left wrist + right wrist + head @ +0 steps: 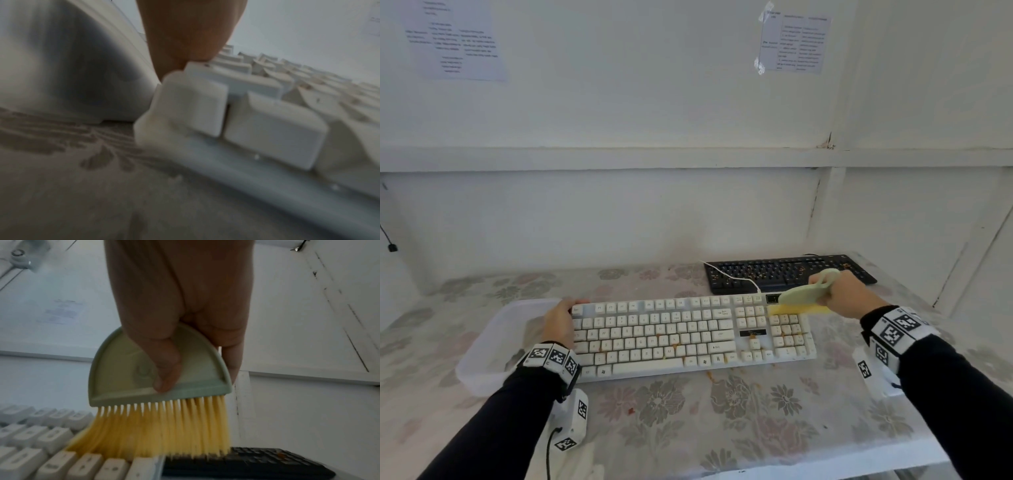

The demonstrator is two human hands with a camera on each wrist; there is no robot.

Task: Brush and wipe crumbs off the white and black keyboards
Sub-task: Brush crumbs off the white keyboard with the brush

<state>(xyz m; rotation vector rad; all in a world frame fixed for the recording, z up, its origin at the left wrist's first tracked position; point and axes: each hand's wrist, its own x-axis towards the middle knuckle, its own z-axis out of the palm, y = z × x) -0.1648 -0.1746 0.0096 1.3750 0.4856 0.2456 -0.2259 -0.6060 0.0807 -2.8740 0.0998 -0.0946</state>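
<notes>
Right hand [849, 295] wrapped around a pale green plastic hand brush with yellow bristles [158, 386], thumb pressed flat on its half-round back, bristles down on the numpad end of the white full-size keyboard [688, 337]. Orange-brown crumbs [751, 337] scattered between its keys, a few more on the floral-print tabletop [688, 418] just in front. Left hand [560, 323] resting on the keyboard's left edge near the Esc corner, fingers mostly straight, not really gripping anything. Clear plastic tub [493, 342] sitting right beside that left end. Black keyboard [787, 272] lying farther back near the wall, also speckled with crumbs, with the white one's cable [732, 277] draped over it.
</notes>
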